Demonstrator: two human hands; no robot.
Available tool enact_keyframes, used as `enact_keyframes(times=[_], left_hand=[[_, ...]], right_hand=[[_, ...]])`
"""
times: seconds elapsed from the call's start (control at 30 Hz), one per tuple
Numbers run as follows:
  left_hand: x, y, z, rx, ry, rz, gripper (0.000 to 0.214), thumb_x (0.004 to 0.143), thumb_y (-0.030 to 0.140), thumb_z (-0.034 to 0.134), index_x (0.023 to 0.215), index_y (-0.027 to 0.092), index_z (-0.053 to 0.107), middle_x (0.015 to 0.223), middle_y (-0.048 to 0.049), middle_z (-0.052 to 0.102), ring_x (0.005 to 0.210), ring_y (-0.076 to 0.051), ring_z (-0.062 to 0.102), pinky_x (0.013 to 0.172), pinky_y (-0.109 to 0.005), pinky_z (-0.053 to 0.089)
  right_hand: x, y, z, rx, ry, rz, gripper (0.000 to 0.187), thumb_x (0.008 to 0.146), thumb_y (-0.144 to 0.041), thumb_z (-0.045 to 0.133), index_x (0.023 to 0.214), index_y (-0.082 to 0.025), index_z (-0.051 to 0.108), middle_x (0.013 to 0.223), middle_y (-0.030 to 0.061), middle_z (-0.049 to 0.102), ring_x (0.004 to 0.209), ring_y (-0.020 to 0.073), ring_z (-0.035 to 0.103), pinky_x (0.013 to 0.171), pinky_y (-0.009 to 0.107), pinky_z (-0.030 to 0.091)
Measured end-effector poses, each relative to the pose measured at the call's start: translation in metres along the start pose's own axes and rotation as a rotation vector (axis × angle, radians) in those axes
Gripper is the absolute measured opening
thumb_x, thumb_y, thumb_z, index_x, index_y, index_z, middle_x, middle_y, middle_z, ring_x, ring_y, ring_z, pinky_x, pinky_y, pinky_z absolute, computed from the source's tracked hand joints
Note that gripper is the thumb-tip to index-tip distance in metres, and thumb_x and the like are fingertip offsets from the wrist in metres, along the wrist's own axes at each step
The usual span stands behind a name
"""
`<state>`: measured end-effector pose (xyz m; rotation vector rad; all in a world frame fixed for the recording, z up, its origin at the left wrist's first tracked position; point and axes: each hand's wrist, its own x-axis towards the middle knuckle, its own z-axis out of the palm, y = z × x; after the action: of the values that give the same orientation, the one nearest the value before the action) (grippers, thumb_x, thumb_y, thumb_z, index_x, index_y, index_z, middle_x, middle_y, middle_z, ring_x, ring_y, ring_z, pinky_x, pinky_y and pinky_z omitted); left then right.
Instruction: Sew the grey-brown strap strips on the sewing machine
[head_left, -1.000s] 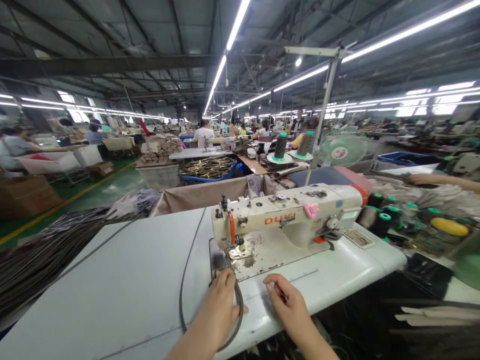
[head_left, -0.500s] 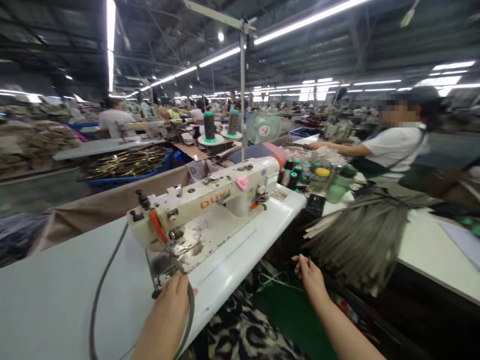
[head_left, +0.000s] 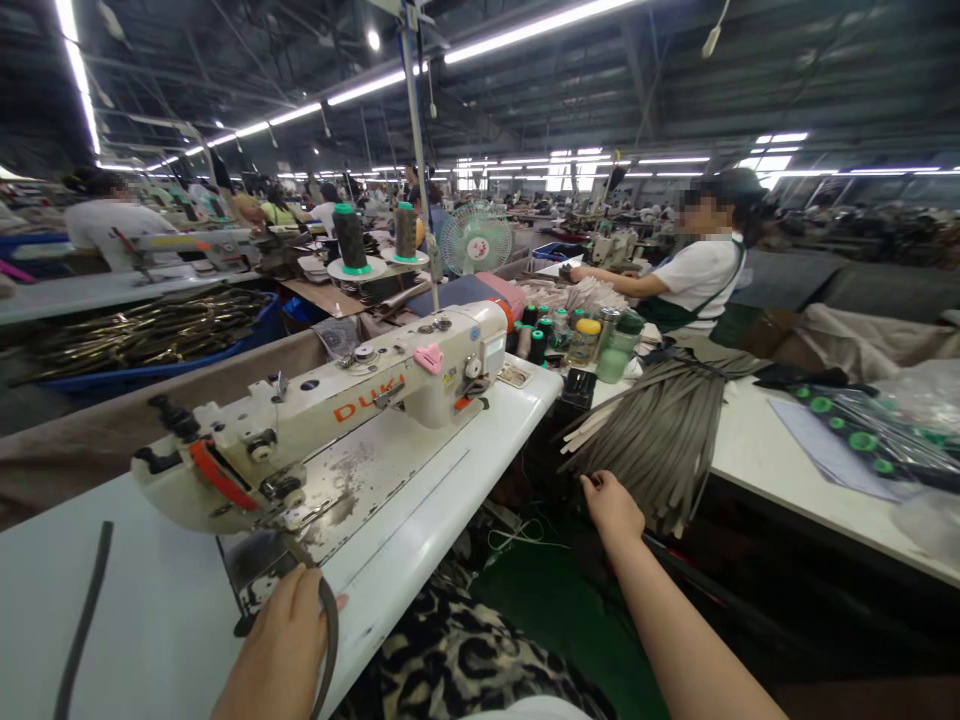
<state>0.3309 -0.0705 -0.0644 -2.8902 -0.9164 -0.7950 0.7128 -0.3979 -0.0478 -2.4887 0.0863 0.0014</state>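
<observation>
My left hand [head_left: 281, 635] is closed on a narrow grey-brown strap [head_left: 330, 630] beside the needle end of a white sewing machine [head_left: 420, 385]. The strap curves down past my fingers toward the table edge. Another length of grey strap [head_left: 86, 620] lies on the white table at the far left; whether it is the same piece I cannot tell. My right hand [head_left: 613, 510] reaches out over the gap between tables, its fingertips pinched at the lower left edge of a thick bundle of grey-brown strips [head_left: 656, 430]. What these fingers hold is hidden.
Thread cones [head_left: 536, 345], a yellow-lidded jar [head_left: 585, 342] and a green bottle [head_left: 616, 355] stand behind the bundle. A co-worker [head_left: 694, 275] works at the right. A blue bin [head_left: 259, 325] of strips sits at left. The machine table's edge [head_left: 457, 545] borders a gap.
The view has swung to the right. My right hand has gone from over the gap to the bundle's edge. My left hand stays by the machine with the strap.
</observation>
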Motion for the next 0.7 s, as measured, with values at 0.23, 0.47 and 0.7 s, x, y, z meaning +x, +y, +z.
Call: enact_keyframes(times=[0.23,0.47,0.7], left_hand=[[-0.003,0.001,-0.001,0.067,-0.008,0.051,0.033,0.101,0.038,0.044,0.123,0.015,0.054,0.129,-0.0204,0.063,0.115,-0.03,0.067,0.1,-0.041,0.055],[-0.004,0.004,0.003,0.092,0.112,0.075,0.026,0.102,0.035,0.045,0.116,0.018,0.056,0.128,-0.0175,0.064,0.109,-0.027,0.069,0.098,-0.037,0.057],[-0.004,0.001,0.005,0.086,0.168,0.095,0.02,0.1,0.031,0.05,0.114,0.019,0.057,0.124,-0.0149,0.067,0.104,-0.025,0.071,0.096,-0.035,0.057]], right_hand=[[0.025,-0.006,0.02,0.01,-0.108,0.01,0.026,0.093,-0.044,0.066,0.09,-0.018,0.068,0.087,0.0036,0.068,0.082,0.0195,0.064,0.078,0.038,0.051],[-0.03,0.01,0.07,0.245,-0.294,-0.003,0.021,0.095,-0.035,0.069,0.089,-0.015,0.066,0.083,-0.002,0.066,0.073,0.0123,0.063,0.069,0.028,0.055],[-0.039,0.006,0.081,0.523,-0.331,0.069,0.028,0.098,-0.042,0.065,0.092,-0.015,0.066,0.072,-0.0049,0.063,0.057,0.0086,0.057,0.057,0.024,0.051]])
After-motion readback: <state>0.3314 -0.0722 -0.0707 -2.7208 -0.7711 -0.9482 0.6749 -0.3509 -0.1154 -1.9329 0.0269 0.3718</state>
